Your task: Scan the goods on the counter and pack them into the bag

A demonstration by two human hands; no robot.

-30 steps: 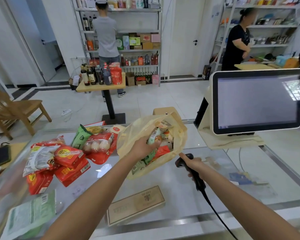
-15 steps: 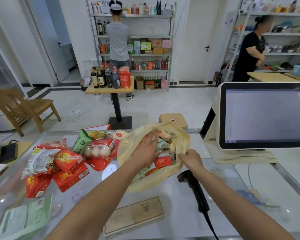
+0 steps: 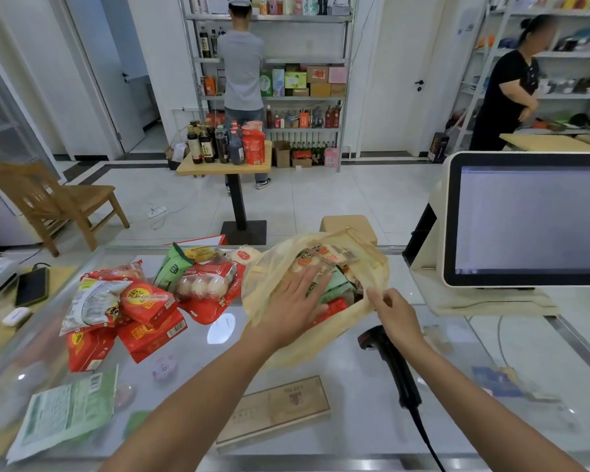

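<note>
The bag (image 3: 263, 287) under the left hand (image 3: 293, 301) is a see-through pale yellow. The goods (image 3: 334, 291) inside it show green, red and orange-and-white. Left of that hand lie red packets (image 3: 150, 332) with yellow roundels and white barcode labels, a red egg pack (image 3: 205, 284) with pale eggs, a green pouch (image 3: 172, 267) and a silver-white packet (image 3: 89, 304). Below the right hand (image 3: 392, 311), the scanner (image 3: 389, 362) is black on the pale grey glass worktop (image 3: 355, 434). To its right, the monitor (image 3: 532, 219) has a white casing, a black bezel and a pale grey screen.
</note>
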